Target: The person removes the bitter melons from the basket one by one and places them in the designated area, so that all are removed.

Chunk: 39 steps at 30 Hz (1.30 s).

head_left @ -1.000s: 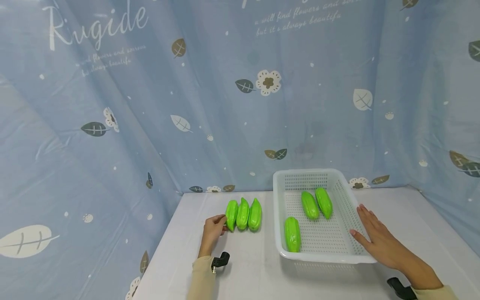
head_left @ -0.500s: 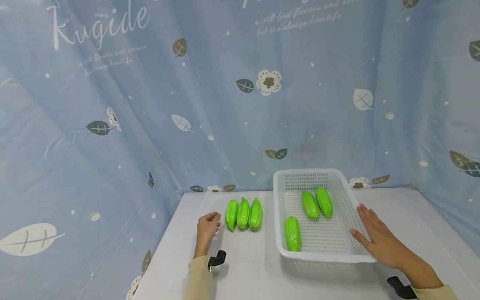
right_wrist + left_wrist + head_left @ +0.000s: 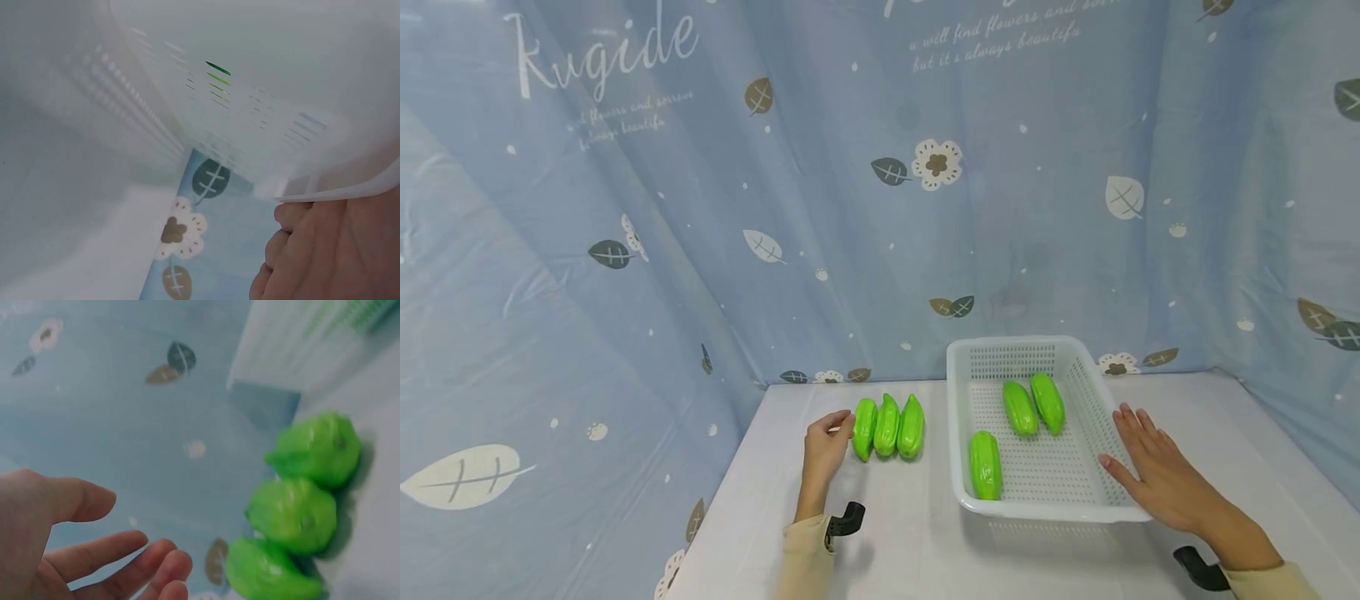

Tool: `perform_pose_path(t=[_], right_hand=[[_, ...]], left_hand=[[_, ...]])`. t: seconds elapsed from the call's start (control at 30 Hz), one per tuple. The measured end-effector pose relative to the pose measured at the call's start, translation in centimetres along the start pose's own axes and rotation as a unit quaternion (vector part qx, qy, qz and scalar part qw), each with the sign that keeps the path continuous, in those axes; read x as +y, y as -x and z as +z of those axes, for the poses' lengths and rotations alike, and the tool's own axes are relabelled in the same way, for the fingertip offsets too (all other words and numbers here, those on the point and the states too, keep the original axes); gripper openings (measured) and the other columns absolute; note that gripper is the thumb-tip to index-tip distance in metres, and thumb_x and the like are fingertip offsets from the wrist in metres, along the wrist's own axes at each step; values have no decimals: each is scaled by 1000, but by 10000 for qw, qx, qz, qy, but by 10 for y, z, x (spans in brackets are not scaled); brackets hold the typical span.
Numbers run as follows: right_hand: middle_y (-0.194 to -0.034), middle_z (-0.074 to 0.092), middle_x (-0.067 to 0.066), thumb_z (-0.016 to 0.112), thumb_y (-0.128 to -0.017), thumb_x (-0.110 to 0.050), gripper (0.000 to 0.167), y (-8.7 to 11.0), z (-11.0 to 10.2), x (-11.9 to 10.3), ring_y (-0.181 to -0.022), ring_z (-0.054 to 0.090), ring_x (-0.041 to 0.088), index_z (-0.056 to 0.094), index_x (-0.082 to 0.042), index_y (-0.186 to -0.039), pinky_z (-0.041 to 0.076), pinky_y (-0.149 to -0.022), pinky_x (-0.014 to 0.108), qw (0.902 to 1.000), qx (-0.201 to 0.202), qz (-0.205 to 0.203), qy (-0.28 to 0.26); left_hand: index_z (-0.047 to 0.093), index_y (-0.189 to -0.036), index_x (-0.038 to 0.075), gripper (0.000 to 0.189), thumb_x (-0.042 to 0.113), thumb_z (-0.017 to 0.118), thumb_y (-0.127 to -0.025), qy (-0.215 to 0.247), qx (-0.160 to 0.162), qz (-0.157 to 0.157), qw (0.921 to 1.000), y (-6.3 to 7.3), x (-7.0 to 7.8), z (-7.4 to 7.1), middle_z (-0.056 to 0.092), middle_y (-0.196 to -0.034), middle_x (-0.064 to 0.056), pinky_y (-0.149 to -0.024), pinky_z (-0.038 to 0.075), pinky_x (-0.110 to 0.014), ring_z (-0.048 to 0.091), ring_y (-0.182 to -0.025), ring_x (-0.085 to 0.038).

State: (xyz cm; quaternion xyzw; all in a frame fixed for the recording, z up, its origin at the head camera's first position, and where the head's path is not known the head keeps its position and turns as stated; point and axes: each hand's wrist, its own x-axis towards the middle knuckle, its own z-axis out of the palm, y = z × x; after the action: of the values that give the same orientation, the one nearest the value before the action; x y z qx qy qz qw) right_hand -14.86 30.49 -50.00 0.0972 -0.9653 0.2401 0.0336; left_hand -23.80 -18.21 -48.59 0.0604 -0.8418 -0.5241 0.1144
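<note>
Three bright green, ridged, gourd-shaped vegetables [image 3: 886, 425] lie side by side on the left of the table. My left hand [image 3: 826, 446] hovers just left of the leftmost gourd-shaped vegetable [image 3: 265, 572]. In the left wrist view its thumb and loosely bent fingers [image 3: 100, 553] are apart, with nothing between them. A white perforated basket [image 3: 1052, 510] stands on the right, holding three more such vegetables [image 3: 986, 465]. My right hand [image 3: 1165, 483] rests on the basket's right rim with its fingers straight. In the right wrist view, the fingers [image 3: 331, 250] lie along the outside of the rim.
A white cloth [image 3: 895, 533] covers the table. Behind it hangs a blue curtain [image 3: 850, 208] printed with leaves and flowers, which also comes down along the left side. Bare tabletop lies between the row of vegetables and the basket.
My left hand was touching the leftmost vegetable, drew away to the left, then came back toward it and slightly up. My right hand and the basket have stayed in place.
</note>
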Motion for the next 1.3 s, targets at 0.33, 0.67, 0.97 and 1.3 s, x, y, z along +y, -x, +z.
perform_pose_path(t=[0.33,0.67,0.97,1.3], right_hand=[[-170,-1,33,45,-109,-44,85,2,-1,-1,-158,-13,48,7,11,-161,-31,-121,43,9998,48,-125,161],[-170,0,31,45,-109,-43,84,2,-2,0,-159,-12,47,7,11,-161,-34,-118,34,9995,75,-176,271],[-170,0,32,46,-109,-45,86,1,-1,1,-159,-12,48,6,10,-162,-33,-119,38,9997,60,-131,200],[-170,0,33,48,-108,-45,88,-1,2,4,-158,-11,50,5,9,-162,-30,-122,47,9999,62,-112,14]], left_hand=[[73,-126,3,33,24,66,-101,-65,-399,603,9974,19,25,11,74,-121,-15,-81,59,-32,70,-105,-27],[73,-125,3,33,25,67,-101,59,-626,932,9937,35,45,27,75,-120,-14,-83,60,-30,71,-106,-26],[72,-127,3,34,25,67,-102,259,-1092,1339,9846,53,68,50,75,-117,-12,-87,62,-29,72,-107,-25],[72,-126,1,35,24,67,-101,72,-1491,1600,9758,64,79,82,78,-108,-10,-86,62,-27,73,-99,-20]])
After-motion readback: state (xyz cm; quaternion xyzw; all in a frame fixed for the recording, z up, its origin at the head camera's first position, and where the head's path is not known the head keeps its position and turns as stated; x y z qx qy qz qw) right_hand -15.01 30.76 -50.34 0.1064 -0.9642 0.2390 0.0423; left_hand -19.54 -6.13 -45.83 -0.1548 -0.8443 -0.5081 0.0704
